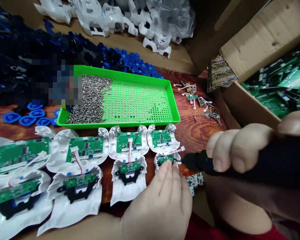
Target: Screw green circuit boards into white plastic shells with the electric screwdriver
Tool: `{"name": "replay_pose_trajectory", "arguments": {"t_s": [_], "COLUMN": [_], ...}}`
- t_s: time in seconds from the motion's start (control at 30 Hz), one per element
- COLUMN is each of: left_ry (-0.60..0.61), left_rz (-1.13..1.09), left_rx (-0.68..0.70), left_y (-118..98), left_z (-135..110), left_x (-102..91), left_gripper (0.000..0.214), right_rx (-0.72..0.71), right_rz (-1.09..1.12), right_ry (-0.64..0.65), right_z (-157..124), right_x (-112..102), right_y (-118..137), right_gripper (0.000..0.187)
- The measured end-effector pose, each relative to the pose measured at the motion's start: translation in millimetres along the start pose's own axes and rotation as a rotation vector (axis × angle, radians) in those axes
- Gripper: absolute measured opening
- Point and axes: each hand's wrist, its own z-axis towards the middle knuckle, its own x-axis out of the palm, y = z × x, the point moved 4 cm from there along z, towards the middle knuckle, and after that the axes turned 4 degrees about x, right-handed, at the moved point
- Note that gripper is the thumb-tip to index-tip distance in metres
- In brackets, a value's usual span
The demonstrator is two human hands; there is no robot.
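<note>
My right hand point(237, 146) is wrapped round a black electric screwdriver point(272, 160). The tool lies almost level, and its tip points left at the right end of a small green circuit board point(165, 160). That board sits in a white plastic housing point(158, 165), with a connector on white and red wires point(173, 151) above it. My left hand point(162, 200) grips this housing from the near side, fingertips at the board's lower edge, and covers most of it. Just behind is a white shell point(177, 145) holding a larger green board point(161, 137).
Similar white housings point(128, 191) with boards and black brackets line up to the left. A green tray point(140, 123) of screws point(90, 100) stands behind them. Blue parts point(137, 63) and white shells point(90, 16) lie farther back; a cardboard box point(250, 103) of circuit boards is at right.
</note>
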Motion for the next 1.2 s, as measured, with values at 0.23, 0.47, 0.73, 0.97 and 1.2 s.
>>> {"name": "replay_pose_trajectory", "arguments": {"t_s": [0.23,0.47,0.73,0.97,1.2], "left_ry": [0.057,0.07,0.066,0.066,0.051], "left_rz": [-0.013,-0.005,-0.003,-0.024,-0.019], "left_rx": [-0.087,-0.031,-0.033,-0.028,-0.024], "left_y": [3,-1,0,1,2], "left_z": [1,0,2,3,3], "left_x": [1.7,4.7,5.1,4.5,4.5], "left_gripper": [0.038,0.039,0.036,0.034,0.034], "right_rx": [-0.038,-0.064,-0.022,-0.008,-0.052], "right_rz": [0.018,0.038,-0.027,0.0,0.039], "right_ry": [-0.091,-0.035,-0.122,-0.094,0.007], "right_z": [-2,-5,-11,-12,-7], "right_x": [19,21,21,24,23], "right_y": [5,-1,-4,-3,-6], "right_gripper": [0.021,0.026,0.018,0.023,0.026]}}
